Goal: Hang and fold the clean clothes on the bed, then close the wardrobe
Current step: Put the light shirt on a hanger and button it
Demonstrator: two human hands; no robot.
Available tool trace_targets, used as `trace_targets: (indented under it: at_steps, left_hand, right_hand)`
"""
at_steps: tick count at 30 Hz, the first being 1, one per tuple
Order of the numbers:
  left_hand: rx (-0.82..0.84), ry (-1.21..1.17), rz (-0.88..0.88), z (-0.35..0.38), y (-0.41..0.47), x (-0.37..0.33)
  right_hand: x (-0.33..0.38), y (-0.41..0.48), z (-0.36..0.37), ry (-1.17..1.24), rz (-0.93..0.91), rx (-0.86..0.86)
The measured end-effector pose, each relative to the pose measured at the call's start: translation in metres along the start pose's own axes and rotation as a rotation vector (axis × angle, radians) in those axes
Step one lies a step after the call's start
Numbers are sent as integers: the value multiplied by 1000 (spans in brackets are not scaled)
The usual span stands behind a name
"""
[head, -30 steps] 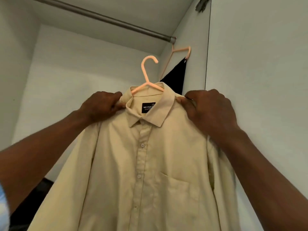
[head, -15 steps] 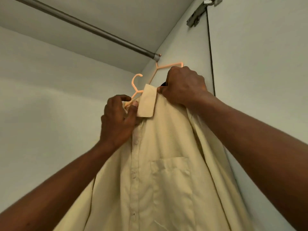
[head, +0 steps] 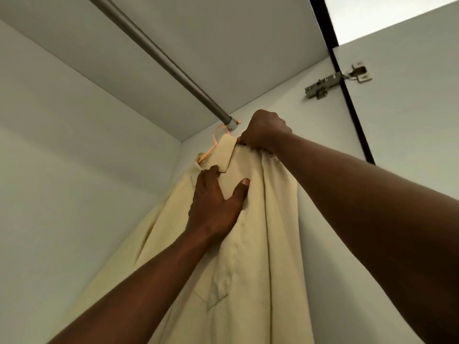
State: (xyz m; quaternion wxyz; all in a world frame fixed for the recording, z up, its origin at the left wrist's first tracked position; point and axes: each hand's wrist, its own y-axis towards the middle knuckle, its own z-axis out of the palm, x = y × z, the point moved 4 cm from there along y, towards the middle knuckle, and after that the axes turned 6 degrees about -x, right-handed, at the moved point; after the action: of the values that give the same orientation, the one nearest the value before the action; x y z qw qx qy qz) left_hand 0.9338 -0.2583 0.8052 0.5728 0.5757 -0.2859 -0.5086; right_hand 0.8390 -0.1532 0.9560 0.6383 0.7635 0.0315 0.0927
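A pale yellow button shirt (head: 248,244) hangs on a peach plastic hanger (head: 213,145), raised high inside the wardrobe close under the grey rail (head: 159,53). The hanger's hook sits right by the rail's right end, and I cannot tell whether it is over the rail. My right hand (head: 263,131) grips the shirt's shoulder beside the collar. Lower down, my left hand (head: 216,202) lies flat against the shirt front just under the collar, with the thumb spread out to the right.
The white wardrobe side wall (head: 310,207) is directly behind the shirt. A metal hinge (head: 330,83) joins it to the open door (head: 409,120) at the right. To the left the rail is bare, in front of the white back wall (head: 62,170).
Both hands have lifted the shirt and hanger up and to the right, toward the rail's right end. My left hand has gone from holding the collar to lying flat. The dark garment is hidden.
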Motion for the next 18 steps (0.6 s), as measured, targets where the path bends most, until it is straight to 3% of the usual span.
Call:
trace_targets:
  at_steps: [4,7,18]
  left_hand:
    - [94,-27,-51,15,10,8]
    - [141,13,14,22,7,13]
    - [115,-77,107,23,-77,37]
  right_hand:
    - [8,13,8,-34,12,-69]
    - [3,14,0,-40,31,-146]
    - [-24,-36,-19,-15,29,-251]
